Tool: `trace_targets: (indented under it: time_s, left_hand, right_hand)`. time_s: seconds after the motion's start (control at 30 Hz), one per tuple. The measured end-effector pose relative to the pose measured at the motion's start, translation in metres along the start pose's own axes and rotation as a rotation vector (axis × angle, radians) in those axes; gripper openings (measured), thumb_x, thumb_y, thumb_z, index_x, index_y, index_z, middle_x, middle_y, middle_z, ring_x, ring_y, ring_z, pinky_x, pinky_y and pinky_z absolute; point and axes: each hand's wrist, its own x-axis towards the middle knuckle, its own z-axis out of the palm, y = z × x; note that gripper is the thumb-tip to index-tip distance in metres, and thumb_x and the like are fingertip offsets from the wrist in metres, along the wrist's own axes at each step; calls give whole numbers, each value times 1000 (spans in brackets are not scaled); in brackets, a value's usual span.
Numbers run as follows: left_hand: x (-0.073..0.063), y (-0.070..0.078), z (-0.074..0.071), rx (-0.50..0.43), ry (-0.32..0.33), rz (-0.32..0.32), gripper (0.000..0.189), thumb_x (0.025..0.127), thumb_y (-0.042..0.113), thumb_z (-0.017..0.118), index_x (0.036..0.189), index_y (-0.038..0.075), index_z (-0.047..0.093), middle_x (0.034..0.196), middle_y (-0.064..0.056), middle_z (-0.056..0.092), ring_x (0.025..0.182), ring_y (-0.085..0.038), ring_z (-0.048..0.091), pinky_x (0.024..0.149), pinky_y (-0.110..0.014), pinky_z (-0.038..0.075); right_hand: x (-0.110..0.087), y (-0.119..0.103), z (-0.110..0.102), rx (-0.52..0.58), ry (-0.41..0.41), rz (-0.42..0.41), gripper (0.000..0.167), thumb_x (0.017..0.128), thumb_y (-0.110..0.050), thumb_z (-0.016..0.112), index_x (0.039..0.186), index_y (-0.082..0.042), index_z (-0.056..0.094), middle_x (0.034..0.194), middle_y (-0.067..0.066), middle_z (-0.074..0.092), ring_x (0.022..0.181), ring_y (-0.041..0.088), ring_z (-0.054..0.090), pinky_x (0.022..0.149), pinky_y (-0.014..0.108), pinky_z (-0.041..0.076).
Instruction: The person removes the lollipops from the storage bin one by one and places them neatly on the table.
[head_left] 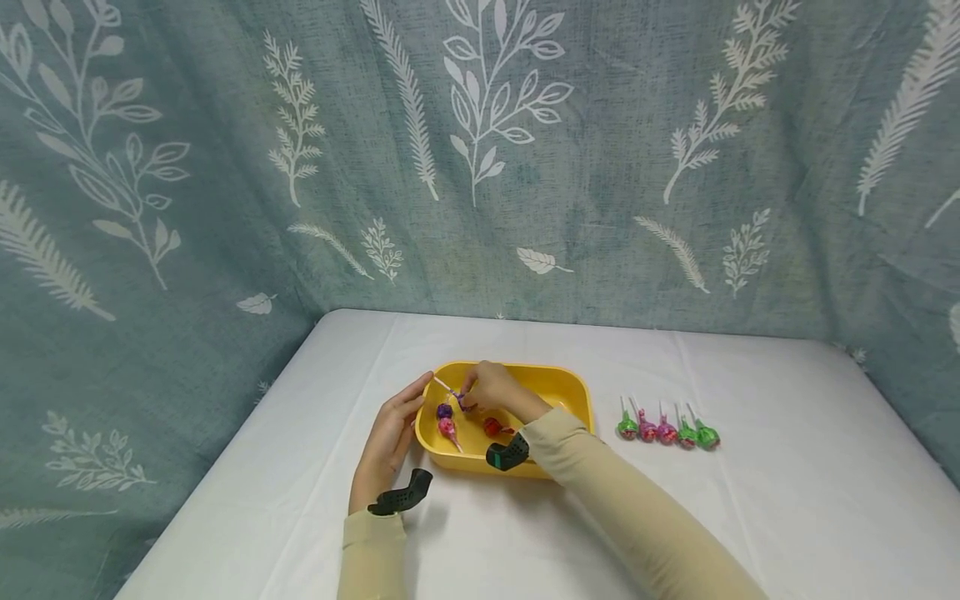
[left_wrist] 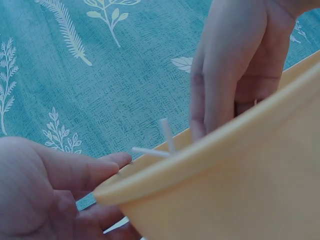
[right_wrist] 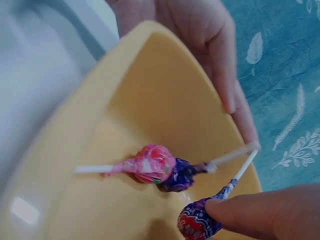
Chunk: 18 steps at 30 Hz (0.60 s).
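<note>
Sitting on the white bench [head_left: 787, 483], the yellow tub [head_left: 459, 464] could skid or tip if bumped, since the left hand [head_left: 390, 429] just has fairly straight fingers against its left end, not much of a grip tbh. The right hand [head_left: 495, 390] is down inside, fingers narrow, pinching a purple lollipop [right_wrist: 197, 220] near the wrapper neck; if that pinch loosens, the crinkly plastic could slip. A pink lollipop [right_wrist: 152, 164] and another purple lollipop [right_wrist: 176, 179] lie right beside it, easy to knock with a careless knuckle. Smallest worry: its white stick [right_wrist: 245, 165] nearly meets its neighbour's at the edge, so they could snag.
</note>
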Motion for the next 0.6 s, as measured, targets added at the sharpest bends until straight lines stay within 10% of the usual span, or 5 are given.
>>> trace_targets:
  time_s: [0.6]
  left_hand:
    - [2, -2, 1, -25, -22, 17, 42, 99, 6, 44, 139, 11, 54, 149, -2, 41, 135, -19, 38, 109, -31, 34]
  right_hand:
    - [-55, 32, -58, 317, -113, 49, 13, 92, -9, 63, 99, 2, 66, 86, 12, 70, 86, 38, 66, 74, 42, 58]
